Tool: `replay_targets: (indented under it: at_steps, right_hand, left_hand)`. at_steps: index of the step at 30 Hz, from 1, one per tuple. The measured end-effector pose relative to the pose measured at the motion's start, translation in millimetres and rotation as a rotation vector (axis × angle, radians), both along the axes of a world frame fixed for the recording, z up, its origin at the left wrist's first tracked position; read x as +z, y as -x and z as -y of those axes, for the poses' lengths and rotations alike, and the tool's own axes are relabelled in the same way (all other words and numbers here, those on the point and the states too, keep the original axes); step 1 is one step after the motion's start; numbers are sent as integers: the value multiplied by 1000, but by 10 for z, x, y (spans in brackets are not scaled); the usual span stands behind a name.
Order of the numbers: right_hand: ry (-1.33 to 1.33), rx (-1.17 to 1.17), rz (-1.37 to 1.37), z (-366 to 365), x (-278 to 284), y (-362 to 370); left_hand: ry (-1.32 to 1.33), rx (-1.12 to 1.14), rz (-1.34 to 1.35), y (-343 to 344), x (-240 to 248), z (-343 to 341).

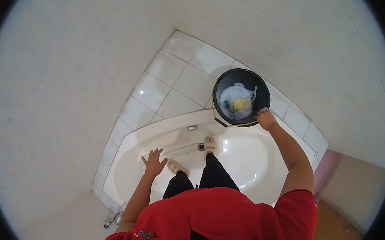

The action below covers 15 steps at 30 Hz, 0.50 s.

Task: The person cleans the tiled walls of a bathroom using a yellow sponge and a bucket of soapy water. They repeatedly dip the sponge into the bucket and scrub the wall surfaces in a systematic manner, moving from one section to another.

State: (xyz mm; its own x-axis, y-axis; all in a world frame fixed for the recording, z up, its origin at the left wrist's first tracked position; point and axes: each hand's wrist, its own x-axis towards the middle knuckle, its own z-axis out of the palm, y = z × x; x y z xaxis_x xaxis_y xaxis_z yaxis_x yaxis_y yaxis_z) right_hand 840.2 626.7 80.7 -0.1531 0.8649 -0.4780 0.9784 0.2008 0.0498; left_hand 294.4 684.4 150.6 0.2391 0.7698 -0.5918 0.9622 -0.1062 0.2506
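A black bucket [261, 86] with a yellow wire handle rests at the tub's far right edge, partly on the tiled ledge. Soapy water [233, 97] with white foam fills its bottom, and a yellow sponge [241, 103] lies in the suds. My right hand [265, 118] grips the near right rim of the bucket, its fingers curled over the edge. Over the left part of the tub, my left hand [154, 161] hangs with fingers spread and nothing in it.
I stand inside a white corner bathtub [252, 147] with a drain [201, 146] by my feet and an overflow fitting [192, 128] on its far wall. White tiles [178, 103] form a ledge behind it, against pale walls. A metal tap [108, 222] sits at the lower left.
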Motion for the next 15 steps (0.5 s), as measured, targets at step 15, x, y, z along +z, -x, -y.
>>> replay_targets:
  at_steps: [15]
  right_hand:
    - [120, -1015, -142, -1158, -2745, -220]
  left_hand:
    - [85, -37, -102, 108, -17, 97]
